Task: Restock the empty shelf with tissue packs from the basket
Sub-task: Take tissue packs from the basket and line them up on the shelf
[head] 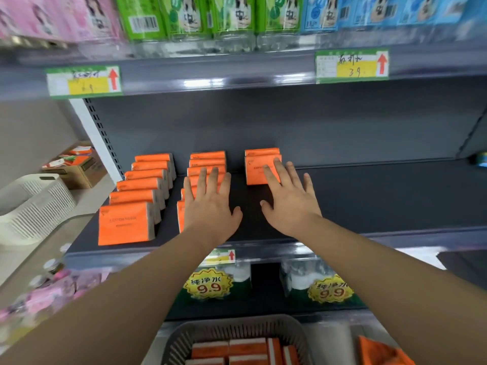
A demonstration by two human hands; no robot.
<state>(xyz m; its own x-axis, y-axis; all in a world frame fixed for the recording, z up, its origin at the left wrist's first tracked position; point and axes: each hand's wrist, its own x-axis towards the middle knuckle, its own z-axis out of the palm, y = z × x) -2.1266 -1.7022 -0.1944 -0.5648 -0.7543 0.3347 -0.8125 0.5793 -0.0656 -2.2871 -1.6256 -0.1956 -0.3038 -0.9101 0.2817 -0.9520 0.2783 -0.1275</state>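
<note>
Flat hands squaring up orange tissue packs (123,227) on the shelf (369,196)

The left hand (210,204), fingers straight, lies over the middle row at 12 o'clock. The right hand (290,201), also spread and gripping nothing, touches the front pack of the short row at 1 o'clock. The basket (237,330) at 6 o'clock holds more packs. They look light, soft and film-slick, so a gentle grip across the narrow sides, thumb against fingers, should lift one without crushing it.

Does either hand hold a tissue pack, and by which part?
Nothing is held: left hand and right hand are open; right fingertips rest on a tissue pack.
</note>
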